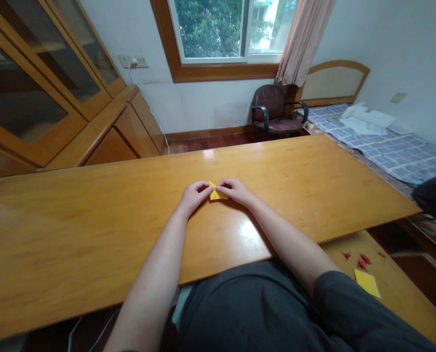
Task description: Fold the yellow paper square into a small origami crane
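A small piece of folded yellow paper (218, 195) lies at the middle of the wooden table (111, 220), between my two hands. My left hand (197, 195) pinches its left side with thumb and fingers. From the other side, my right hand (237, 190) grips the paper near its upper middle, the thumb pressed close to the left thumb. A pointed corner of the paper shows above the left fingertips, and the lower edge lies toward me. The fingers cover part of the folds.
On a lower board to the right lie several small red folded-paper pieces (363, 259) and a stack of yellow paper (367, 283). Beyond the table stand a brown armchair (272, 110) and a bed (382, 146). A glass-door cabinet (71, 142) lines the left wall.
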